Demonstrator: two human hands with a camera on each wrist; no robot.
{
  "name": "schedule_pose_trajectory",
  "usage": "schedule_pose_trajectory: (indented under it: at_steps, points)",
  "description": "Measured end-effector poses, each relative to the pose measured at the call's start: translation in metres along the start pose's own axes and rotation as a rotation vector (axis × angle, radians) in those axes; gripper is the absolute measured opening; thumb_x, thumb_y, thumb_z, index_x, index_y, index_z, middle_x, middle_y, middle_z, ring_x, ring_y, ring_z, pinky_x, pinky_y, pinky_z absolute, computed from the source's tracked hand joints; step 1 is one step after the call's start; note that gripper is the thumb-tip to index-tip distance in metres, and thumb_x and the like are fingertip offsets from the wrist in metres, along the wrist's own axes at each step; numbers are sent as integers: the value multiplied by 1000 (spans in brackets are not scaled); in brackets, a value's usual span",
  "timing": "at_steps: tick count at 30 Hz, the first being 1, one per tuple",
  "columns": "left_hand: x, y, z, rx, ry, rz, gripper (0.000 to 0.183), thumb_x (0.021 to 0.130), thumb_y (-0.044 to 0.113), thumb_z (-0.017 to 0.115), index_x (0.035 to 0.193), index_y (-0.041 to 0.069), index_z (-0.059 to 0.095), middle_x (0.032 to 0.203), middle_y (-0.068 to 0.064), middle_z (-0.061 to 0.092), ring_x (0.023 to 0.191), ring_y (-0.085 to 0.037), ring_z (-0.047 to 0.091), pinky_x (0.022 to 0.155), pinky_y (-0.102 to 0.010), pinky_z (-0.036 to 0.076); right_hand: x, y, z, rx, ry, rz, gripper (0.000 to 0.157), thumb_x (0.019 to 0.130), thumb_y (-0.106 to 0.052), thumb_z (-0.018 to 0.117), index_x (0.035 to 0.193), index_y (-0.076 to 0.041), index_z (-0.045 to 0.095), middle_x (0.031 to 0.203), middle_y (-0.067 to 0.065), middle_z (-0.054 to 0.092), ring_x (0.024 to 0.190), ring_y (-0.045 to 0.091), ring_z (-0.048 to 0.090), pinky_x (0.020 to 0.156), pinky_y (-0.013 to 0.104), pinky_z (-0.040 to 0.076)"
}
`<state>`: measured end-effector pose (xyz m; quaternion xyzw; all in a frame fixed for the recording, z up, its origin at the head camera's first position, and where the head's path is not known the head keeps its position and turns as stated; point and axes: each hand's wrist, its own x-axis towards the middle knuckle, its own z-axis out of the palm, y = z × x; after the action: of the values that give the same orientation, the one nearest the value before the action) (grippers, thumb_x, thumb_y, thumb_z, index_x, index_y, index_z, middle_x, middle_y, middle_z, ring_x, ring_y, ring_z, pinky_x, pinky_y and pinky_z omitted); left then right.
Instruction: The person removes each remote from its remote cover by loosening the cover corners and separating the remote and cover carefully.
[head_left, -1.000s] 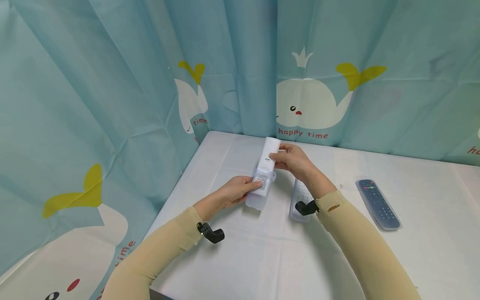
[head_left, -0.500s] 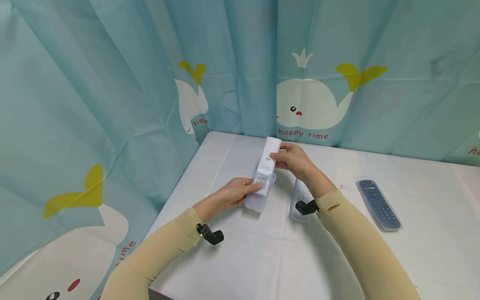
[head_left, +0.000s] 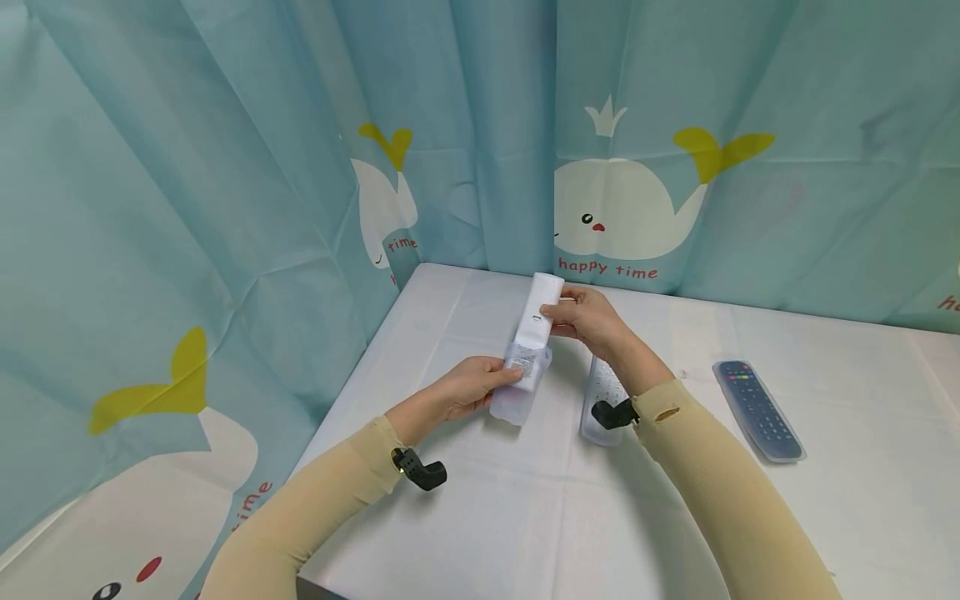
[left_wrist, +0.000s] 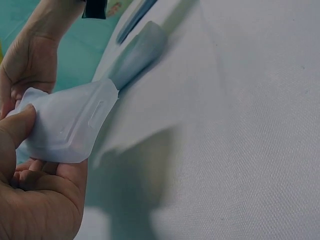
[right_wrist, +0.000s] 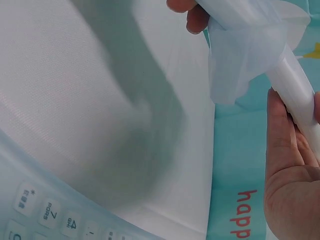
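A white remote control (head_left: 542,296), back side up, sits partly inside a translucent soft cover (head_left: 513,405) above the table. My left hand (head_left: 474,385) pinches the cover and the remote's lower part, thumb on the printed label. Higher up, my right hand (head_left: 588,323) grips the bare end of the remote between thumb and fingers. In the left wrist view the loose end of the cover (left_wrist: 75,125) extends past my thumb. The right wrist view shows the cover's wide mouth (right_wrist: 245,55) around the remote (right_wrist: 295,82).
Under my right forearm lies another white remote (head_left: 602,390) in a clear cover, partly hidden. A dark blue-looking covered remote (head_left: 757,408) lies farther right on the white table (head_left: 480,533). A blue whale-print curtain (head_left: 480,150) hangs along the back and left.
Hardly anything differs. The bare end of the remote has shifted very slightly up and right, and the cover's loose end sits slightly lower. Both hands keep their hold.
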<state>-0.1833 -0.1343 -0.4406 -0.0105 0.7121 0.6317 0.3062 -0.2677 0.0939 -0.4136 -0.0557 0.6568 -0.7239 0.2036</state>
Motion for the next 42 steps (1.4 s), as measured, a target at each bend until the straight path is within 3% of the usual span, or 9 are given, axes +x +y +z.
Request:
schedule_pose_trajectory:
  at_steps: [16, 32, 42]
  points:
    - [0, -2, 1, -10, -6, -1, 43, 105, 26, 61, 135, -6, 60, 121, -13, 68, 103, -17, 66, 85, -30, 57, 0, -2, -1, 4, 4, -3, 51, 99, -5, 65, 143, 10, 46, 111, 9, 67, 88, 14, 71, 84, 29, 59]
    - [2, -4, 3, -33, -8, -10, 42, 105, 23, 62, 135, -7, 59, 122, -13, 68, 105, -17, 66, 89, -33, 56, -2, -3, -6, 0, 3, -5, 52, 99, -6, 65, 144, 10, 44, 118, 13, 64, 90, 14, 70, 86, 29, 58]
    - [1, -4, 3, -12, 2, -17, 42, 105, 25, 62, 134, -5, 61, 119, -12, 68, 100, -15, 64, 82, -27, 55, -3, -3, -7, 5, 11, 0, 52, 99, -6, 65, 145, 9, 43, 118, 13, 64, 89, 13, 70, 85, 29, 58]
